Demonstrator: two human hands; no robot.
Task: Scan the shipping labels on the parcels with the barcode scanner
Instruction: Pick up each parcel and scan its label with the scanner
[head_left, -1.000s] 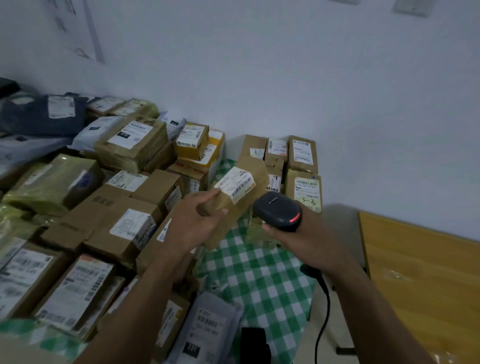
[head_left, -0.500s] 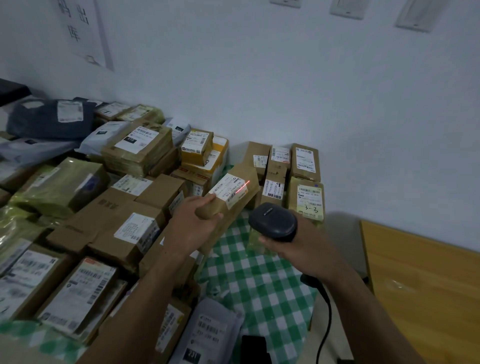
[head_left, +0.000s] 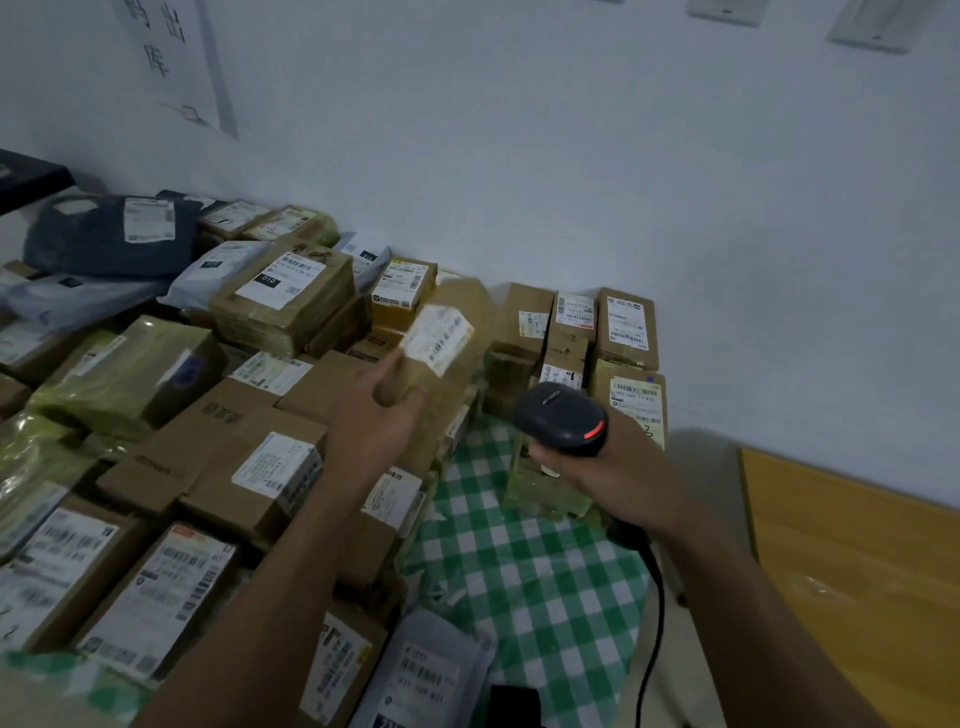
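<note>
Parcels crowd the surface, which wears a green checked cloth; only the head view shows the scene. Brown cartons, yellow-taped bundles and grey poly bags lie packed together at the left, most with their white labels facing up, and a smaller group of cartons stands against the wall. Nothing in view marks which labels have been read, so progress cannot be counted; judging by the size of the heap, much scanning probably remains.

One brown parcel is off the pile, raised above the cartons and blurred by motion, its shipping label turned up toward the camera. The left hand is closed around its lower end, fingers wrapped under and thumb on the near face.

The right hand is clamped around the grip of the black barcode scanner, whose head points toward the raised parcel, near it but not touching. A red light glows on the scanner's back, and its cable hangs down. No red beam shows on the label.
</note>
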